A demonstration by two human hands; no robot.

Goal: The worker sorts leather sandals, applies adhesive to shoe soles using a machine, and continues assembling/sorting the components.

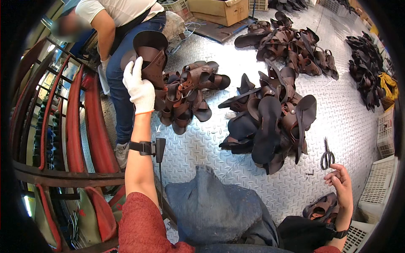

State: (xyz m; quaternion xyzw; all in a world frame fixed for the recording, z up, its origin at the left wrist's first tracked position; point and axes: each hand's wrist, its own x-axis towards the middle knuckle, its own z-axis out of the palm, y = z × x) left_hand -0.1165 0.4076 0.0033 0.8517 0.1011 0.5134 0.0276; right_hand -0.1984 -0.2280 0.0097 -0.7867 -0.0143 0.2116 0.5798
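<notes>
Sandal point(152, 59) sits raised in my gloved left hand point(139, 86), fingers closed on its strap, above the pile point(185, 95). My right hand point(341, 182) is half open, empty. Risk: glove slips; sandal drops onto the floor point(211, 143).

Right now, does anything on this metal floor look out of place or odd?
Mostly no: brown sandals lie in loose heaps. One oddity: scissors lie alone on the floor near the bare right hand. The gloved left hand holds one sandal up.
</notes>
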